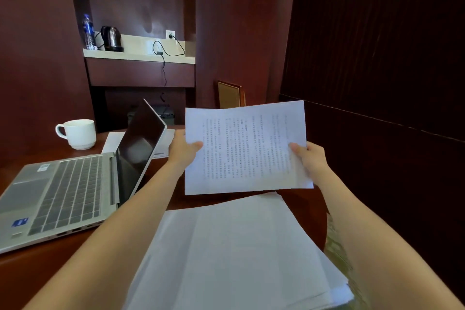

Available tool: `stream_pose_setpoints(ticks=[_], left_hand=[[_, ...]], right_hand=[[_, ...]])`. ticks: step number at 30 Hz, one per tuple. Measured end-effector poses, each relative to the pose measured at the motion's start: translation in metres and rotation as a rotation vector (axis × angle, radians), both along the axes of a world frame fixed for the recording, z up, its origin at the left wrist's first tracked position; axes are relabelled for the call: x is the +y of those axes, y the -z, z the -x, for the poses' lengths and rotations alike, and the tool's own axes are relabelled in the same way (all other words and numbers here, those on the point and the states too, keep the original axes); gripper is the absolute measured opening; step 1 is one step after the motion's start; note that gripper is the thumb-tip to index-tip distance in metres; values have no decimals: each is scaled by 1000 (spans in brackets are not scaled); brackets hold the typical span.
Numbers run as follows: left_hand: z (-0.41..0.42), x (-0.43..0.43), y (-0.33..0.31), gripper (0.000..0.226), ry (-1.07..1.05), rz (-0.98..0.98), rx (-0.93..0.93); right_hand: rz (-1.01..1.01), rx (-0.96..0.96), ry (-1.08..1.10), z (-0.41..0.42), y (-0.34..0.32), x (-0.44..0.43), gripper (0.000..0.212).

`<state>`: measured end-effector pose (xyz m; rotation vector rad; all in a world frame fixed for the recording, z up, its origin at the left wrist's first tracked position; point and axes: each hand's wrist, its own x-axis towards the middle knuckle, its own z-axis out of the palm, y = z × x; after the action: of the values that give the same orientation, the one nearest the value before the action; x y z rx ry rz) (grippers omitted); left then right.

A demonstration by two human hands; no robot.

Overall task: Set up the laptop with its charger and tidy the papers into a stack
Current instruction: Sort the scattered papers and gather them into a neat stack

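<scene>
A printed sheet of paper (245,147) is held up above the table, text side facing me. My left hand (181,148) pinches its left edge and my right hand (310,158) pinches its right edge. Below it, a loose pile of white papers (234,254) lies on the dark wooden table (37,274), close to me. The silver laptop (68,189) sits open at the left, screen dark. A black charger (159,53) and its cable lie on the far shelf, plugged into a wall socket (170,34). More paper (113,139) lies behind the laptop.
A white mug (78,133) stands on the table behind the laptop. On the shelf (138,54) are a kettle (111,38) and a water bottle (88,32). A chair back (229,94) shows beyond the table. Dark wood panels surround the area.
</scene>
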<state>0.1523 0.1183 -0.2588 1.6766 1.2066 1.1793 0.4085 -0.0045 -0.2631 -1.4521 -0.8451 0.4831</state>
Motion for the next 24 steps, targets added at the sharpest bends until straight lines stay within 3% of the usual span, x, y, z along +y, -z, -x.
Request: stream_pose_setpoints(ticks=[3, 6, 12, 17, 20, 24], left_hand=[[-8, -7, -6, 67, -23, -21, 33], [-11, -13, -11, 79, -126, -79, 127], [-14, -24, -17, 66, -56, -255, 398], [-24, -35, -15, 50, 156, -322, 573], [-26, -42, -14, 46, 144, -409, 683], [-22, -40, -15, 33, 255, -304, 615]], right_hand=[[-9, 57, 1, -3, -6, -3, 11], [15, 127, -22, -3, -8, -8, 24], [265, 203, -250, -5, -3, -23, 29], [334, 269, -408, -10, 3, -28, 29], [368, 261, -516, -8, 5, -33, 20], [457, 220, -674, -8, 7, -43, 23]])
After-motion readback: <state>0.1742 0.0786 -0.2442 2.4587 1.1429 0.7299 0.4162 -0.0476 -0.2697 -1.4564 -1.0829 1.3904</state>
